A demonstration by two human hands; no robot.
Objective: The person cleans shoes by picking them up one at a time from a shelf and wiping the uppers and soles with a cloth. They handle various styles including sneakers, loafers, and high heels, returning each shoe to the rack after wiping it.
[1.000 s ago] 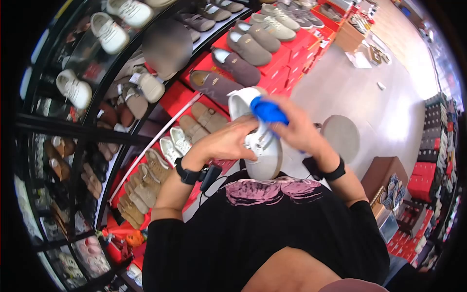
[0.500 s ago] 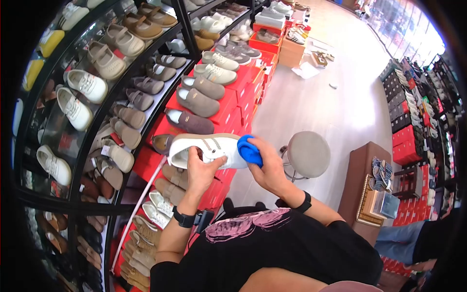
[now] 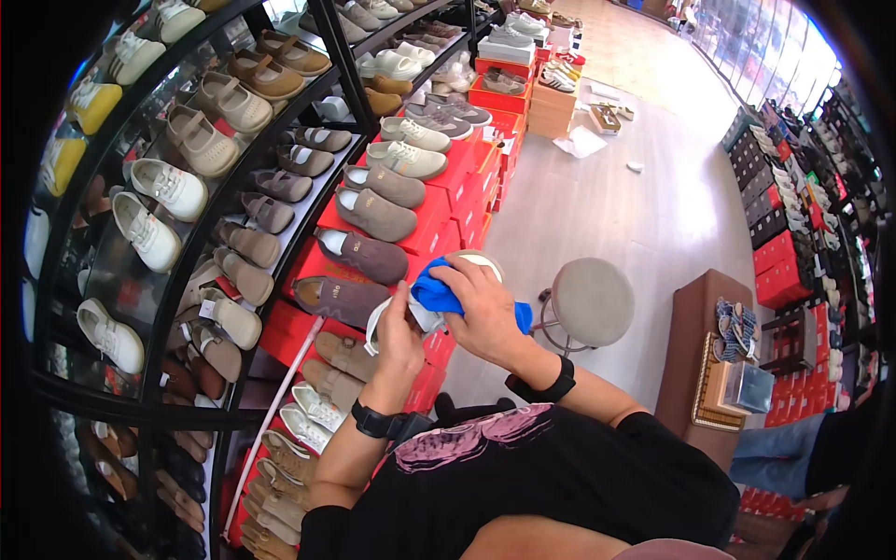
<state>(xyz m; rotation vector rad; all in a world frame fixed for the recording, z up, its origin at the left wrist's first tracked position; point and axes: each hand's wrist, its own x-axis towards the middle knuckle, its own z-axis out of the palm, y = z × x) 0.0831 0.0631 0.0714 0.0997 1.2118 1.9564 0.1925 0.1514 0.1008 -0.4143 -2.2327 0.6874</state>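
A white shoe (image 3: 430, 320) is held in front of my body, over the red boxes. My left hand (image 3: 399, 342) grips it near the heel end. Pressed on the shoe is a bright blue cloth (image 3: 435, 287), bunched under the fingers of my right hand (image 3: 483, 312); a corner of it hangs out on the right. Cloth and hands cover most of the shoe, with its pale toe end showing beyond the cloth. Just left of the hands, a dark brown slip-on (image 3: 342, 299) sits on the boxes.
Black shelving (image 3: 233, 140) full of shoes stands on the left. Red shoe boxes (image 3: 431, 219) carry more pairs. A round grey stool (image 3: 592, 301) and a brown bench (image 3: 689, 373) are to the right. Another person's jeans (image 3: 775, 457) show at lower right.
The white shoe has been turned in my left hand, so less of its side shows. My right hand and the blue cloth have moved left over the shoe, and the cloth has spread out.
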